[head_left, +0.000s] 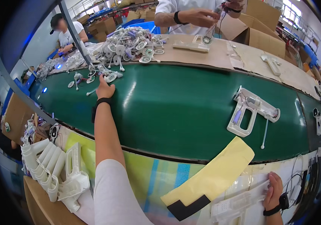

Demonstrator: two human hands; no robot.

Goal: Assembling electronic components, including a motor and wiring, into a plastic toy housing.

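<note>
My left hand stretches across the green belt. Its fingers close at a small white wired part, one of several round-ended pieces lying together; the fingertips are partly hidden. On the near bench, at the lower right, my right hand grips the end of a white plastic housing shell with a handle loop. Between the hands, a yellow sheet with a black L-shaped strip lies on the bench. A half-open white housing, with a motor and purple cell inside, rests on the belt.
A large heap of white wired parts covers the far bench. Across from me, a person handles wires; another person works farther left. Stacked white shells stand at near left. A metal post rises beyond the belt.
</note>
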